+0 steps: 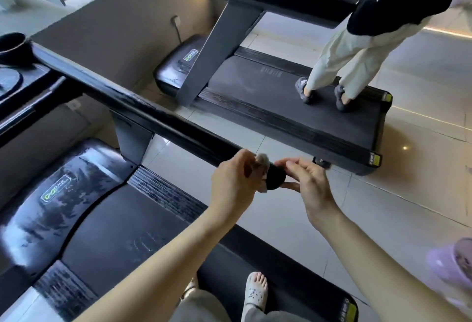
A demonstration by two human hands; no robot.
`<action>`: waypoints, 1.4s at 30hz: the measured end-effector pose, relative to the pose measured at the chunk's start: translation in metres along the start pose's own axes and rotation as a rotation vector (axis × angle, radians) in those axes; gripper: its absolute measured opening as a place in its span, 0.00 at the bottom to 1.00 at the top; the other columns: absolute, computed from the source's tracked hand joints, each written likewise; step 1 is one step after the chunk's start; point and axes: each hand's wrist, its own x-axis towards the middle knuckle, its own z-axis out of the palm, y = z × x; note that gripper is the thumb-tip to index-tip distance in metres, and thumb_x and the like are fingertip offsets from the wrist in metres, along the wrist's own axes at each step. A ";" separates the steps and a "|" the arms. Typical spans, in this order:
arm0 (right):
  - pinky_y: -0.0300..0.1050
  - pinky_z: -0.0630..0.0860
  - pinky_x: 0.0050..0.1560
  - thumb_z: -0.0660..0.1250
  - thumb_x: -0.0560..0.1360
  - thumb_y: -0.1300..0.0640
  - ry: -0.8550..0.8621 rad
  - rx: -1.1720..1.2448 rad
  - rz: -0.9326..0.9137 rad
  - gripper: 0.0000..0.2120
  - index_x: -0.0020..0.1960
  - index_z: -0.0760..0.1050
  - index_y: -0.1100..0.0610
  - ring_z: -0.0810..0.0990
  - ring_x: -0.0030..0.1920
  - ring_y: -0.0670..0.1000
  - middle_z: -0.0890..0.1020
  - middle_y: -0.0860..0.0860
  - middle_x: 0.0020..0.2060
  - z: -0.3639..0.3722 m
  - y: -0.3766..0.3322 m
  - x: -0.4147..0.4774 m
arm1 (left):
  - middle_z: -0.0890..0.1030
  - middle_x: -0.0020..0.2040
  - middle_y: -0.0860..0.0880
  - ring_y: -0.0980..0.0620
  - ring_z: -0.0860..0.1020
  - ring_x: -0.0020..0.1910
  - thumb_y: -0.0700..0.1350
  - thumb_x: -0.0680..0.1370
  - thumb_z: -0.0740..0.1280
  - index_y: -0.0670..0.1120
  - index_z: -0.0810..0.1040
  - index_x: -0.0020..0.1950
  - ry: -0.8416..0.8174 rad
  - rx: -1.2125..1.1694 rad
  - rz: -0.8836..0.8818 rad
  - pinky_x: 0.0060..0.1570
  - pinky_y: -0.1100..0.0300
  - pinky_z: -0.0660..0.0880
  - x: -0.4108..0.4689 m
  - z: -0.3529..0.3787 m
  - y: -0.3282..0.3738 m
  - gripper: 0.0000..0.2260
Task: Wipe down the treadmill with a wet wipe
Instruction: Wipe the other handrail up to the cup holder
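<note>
Item: treadmill (143,222), black, seen from above by the person standing on its belt; motor cover (51,209) at the front edge, streaked and dull. Right handrail (143,107): a black bar running from the console corner back along the deck's right edge to a rounded end cap (275,178). Wet wipe (262,160): pale, bunched small, pressed to the top of the rail just ahead of the cap, with a scrap showing below it. Left hand (233,184): fingers curled round wipe and rail together, clamping the cloth on, apparently so it covers the whole girth of the bar. Right hand (313,189): fingers above the cap, thumb beneath, probably steadying or about to take the wipe; whether it grips or only touches cannot be told. Adjacent: second treadmill (268,97) beyond the rail, another person (339,61) standing near its rear edge; lilac slipper (449,263) on the tiled floor beside the deck's right edge.
</note>
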 end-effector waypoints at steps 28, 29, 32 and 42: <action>0.41 0.72 0.34 0.68 0.81 0.44 0.402 -0.285 -0.148 0.16 0.38 0.79 0.51 0.79 0.35 0.47 0.80 0.45 0.33 0.034 0.061 -0.036 | 0.78 0.54 0.48 0.45 0.75 0.49 0.64 0.74 0.73 0.44 0.81 0.62 -0.360 0.560 1.023 0.50 0.51 0.72 0.062 -0.039 -0.022 0.27; 0.39 0.72 0.35 0.67 0.80 0.44 0.331 -0.260 -0.086 0.15 0.38 0.79 0.49 0.80 0.35 0.45 0.82 0.44 0.33 0.036 0.062 -0.038 | 0.79 0.56 0.47 0.45 0.76 0.51 0.64 0.73 0.74 0.43 0.81 0.63 -0.336 0.583 1.032 0.51 0.51 0.71 0.059 -0.039 -0.025 0.29; 0.41 0.72 0.34 0.72 0.78 0.55 0.270 -0.137 -0.036 0.12 0.35 0.78 0.49 0.79 0.32 0.46 0.80 0.43 0.29 0.028 0.052 -0.034 | 0.80 0.60 0.47 0.45 0.76 0.55 0.62 0.73 0.75 0.43 0.81 0.65 -0.247 0.600 1.008 0.53 0.51 0.71 0.047 -0.037 -0.030 0.29; 0.59 0.81 0.34 0.64 0.83 0.49 0.031 -0.063 0.153 0.20 0.43 0.81 0.65 0.80 0.31 0.60 0.83 0.60 0.32 0.027 0.051 0.025 | 0.80 0.60 0.48 0.44 0.76 0.57 0.59 0.75 0.75 0.46 0.81 0.64 -0.078 0.613 0.791 0.59 0.49 0.69 0.023 -0.015 -0.029 0.24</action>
